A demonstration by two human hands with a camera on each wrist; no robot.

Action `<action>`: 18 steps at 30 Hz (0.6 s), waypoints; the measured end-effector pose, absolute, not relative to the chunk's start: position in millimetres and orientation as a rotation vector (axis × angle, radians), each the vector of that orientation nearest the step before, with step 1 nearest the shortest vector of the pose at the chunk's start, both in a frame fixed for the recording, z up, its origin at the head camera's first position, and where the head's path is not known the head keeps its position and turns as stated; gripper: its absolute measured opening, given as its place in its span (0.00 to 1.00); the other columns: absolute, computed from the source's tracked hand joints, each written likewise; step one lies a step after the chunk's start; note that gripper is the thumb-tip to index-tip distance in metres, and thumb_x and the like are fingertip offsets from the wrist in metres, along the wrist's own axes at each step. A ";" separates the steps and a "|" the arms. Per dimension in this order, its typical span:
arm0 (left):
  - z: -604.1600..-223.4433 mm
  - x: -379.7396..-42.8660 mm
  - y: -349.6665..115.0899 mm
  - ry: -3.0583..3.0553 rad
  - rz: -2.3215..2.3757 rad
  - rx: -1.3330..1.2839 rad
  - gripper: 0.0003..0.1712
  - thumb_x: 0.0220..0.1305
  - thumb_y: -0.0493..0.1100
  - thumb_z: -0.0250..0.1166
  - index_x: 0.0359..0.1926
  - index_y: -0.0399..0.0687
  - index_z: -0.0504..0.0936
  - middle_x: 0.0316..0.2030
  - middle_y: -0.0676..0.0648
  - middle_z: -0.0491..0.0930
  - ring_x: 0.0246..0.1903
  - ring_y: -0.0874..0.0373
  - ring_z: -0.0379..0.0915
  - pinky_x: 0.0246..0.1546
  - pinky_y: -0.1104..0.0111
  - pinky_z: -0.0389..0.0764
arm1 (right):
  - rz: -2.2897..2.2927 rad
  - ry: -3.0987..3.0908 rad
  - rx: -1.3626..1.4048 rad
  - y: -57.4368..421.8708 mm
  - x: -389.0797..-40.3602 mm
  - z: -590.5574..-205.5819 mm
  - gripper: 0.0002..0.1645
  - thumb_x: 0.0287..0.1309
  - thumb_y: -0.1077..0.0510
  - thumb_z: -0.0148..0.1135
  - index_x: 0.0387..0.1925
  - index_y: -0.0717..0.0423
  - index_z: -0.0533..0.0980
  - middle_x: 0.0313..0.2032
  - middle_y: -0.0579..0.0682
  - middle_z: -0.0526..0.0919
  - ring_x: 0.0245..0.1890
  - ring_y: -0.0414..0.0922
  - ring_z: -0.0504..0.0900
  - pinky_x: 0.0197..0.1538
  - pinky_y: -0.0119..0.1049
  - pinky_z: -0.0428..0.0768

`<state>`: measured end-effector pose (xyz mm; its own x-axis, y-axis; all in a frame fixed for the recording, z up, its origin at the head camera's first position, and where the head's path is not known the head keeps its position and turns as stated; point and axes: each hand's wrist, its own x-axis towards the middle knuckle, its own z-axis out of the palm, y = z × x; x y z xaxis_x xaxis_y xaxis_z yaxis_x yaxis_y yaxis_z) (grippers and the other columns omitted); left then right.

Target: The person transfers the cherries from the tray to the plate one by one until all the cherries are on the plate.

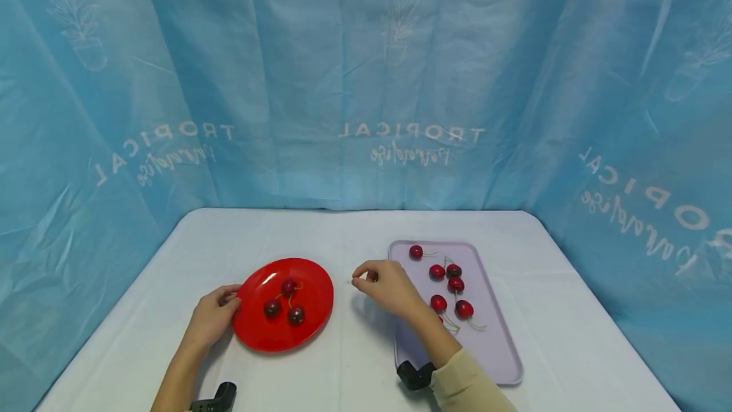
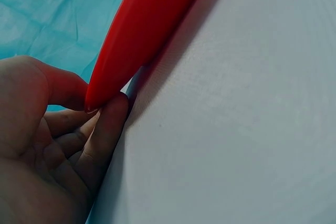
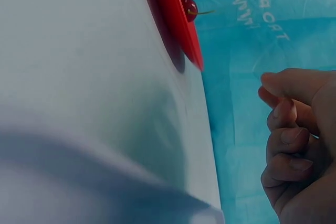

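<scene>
My left hand (image 1: 210,316) pinches the left rim of a red plate (image 1: 257,329), thumb above and fingers beneath, as the left wrist view shows. Three dark red cherries with stems lie on the plate, one being a cherry (image 1: 295,315) near its front. In the air between plate and tray is my right hand (image 1: 391,288), its fingers curled and the index and thumb tips close together. No cherry shows at those fingertips (image 3: 270,80) in the right wrist view. Several stemmed cherries, among them a cherry (image 1: 464,309), lie on a pale purple tray (image 1: 486,361).
A white cloth (image 1: 354,231) covers the table under plate and tray. Blue printed curtains (image 1: 366,81) stand behind and at both sides. The right forearm reaches over the tray's left edge, and a black wrist mount (image 1: 416,375) sits on it.
</scene>
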<state>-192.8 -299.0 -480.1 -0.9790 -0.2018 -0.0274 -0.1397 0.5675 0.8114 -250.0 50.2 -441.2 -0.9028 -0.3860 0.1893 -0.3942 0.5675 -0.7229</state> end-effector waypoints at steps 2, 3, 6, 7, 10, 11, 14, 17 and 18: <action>-479.8 -192.5 -299.6 -2.718 -1.403 0.286 0.24 0.69 0.42 0.52 0.61 0.31 0.69 0.52 0.32 0.74 0.49 0.41 0.71 0.47 0.56 0.79 | 1.277 -2.777 0.679 53.1 -249.1 -441.6 0.11 0.58 0.50 0.65 0.39 0.48 0.85 0.18 0.42 0.75 0.18 0.41 0.71 0.20 0.34 0.73; -479.5 -191.9 -299.7 -2.716 -1.407 0.283 0.24 0.70 0.42 0.52 0.61 0.31 0.69 0.52 0.32 0.74 0.50 0.40 0.71 0.48 0.55 0.79 | 1.277 -2.774 0.686 54.4 -248.7 -442.1 0.11 0.58 0.50 0.65 0.39 0.49 0.85 0.18 0.42 0.75 0.18 0.41 0.71 0.20 0.34 0.73; -477.6 -189.9 -299.7 -2.718 -1.411 0.301 0.25 0.70 0.42 0.52 0.62 0.31 0.69 0.53 0.31 0.73 0.50 0.40 0.70 0.48 0.54 0.78 | 1.269 -2.777 0.694 57.4 -248.8 -442.3 0.12 0.58 0.50 0.65 0.40 0.49 0.85 0.19 0.42 0.75 0.18 0.41 0.72 0.20 0.34 0.73; -477.2 -189.0 -299.6 -2.719 -1.409 0.309 0.25 0.69 0.42 0.53 0.62 0.31 0.69 0.53 0.31 0.73 0.50 0.39 0.70 0.48 0.54 0.79 | 1.271 -2.772 0.706 58.1 -248.9 -443.0 0.12 0.58 0.50 0.65 0.40 0.50 0.85 0.19 0.42 0.75 0.18 0.41 0.72 0.20 0.34 0.73; -477.3 -187.4 -298.1 -2.716 -1.416 0.319 0.25 0.69 0.41 0.53 0.62 0.31 0.68 0.53 0.30 0.73 0.50 0.39 0.70 0.48 0.55 0.79 | 1.269 -2.774 0.701 60.9 -247.1 -443.1 0.11 0.58 0.50 0.65 0.39 0.50 0.85 0.19 0.42 0.75 0.18 0.41 0.72 0.21 0.35 0.73; -477.3 -187.4 -297.0 -2.714 -1.418 0.319 0.25 0.69 0.41 0.53 0.62 0.31 0.68 0.53 0.30 0.73 0.50 0.39 0.71 0.48 0.55 0.79 | 1.266 -2.778 0.691 62.3 -246.5 -443.3 0.10 0.58 0.50 0.65 0.39 0.49 0.85 0.19 0.42 0.75 0.19 0.41 0.72 0.22 0.35 0.74; -477.6 -189.6 -295.0 -2.710 -1.410 0.304 0.25 0.68 0.41 0.53 0.62 0.31 0.69 0.53 0.31 0.73 0.50 0.39 0.71 0.48 0.55 0.79 | 1.267 -2.778 0.665 68.0 -244.1 -442.4 0.09 0.58 0.51 0.65 0.38 0.47 0.84 0.19 0.42 0.75 0.19 0.41 0.72 0.22 0.35 0.74; -477.8 -191.6 -295.3 -2.713 -1.396 0.301 0.24 0.69 0.41 0.53 0.61 0.32 0.69 0.53 0.31 0.74 0.50 0.40 0.72 0.47 0.56 0.79 | 1.270 -2.774 0.631 75.1 -243.0 -443.6 0.07 0.58 0.50 0.65 0.37 0.45 0.84 0.20 0.42 0.75 0.19 0.41 0.72 0.22 0.35 0.74; -477.8 -192.0 -295.8 -2.713 -1.395 0.302 0.24 0.69 0.41 0.52 0.62 0.32 0.69 0.53 0.31 0.74 0.50 0.40 0.72 0.47 0.56 0.79 | 1.274 -2.764 0.632 77.3 -242.5 -443.9 0.08 0.58 0.50 0.65 0.37 0.45 0.84 0.20 0.42 0.75 0.20 0.41 0.72 0.22 0.35 0.74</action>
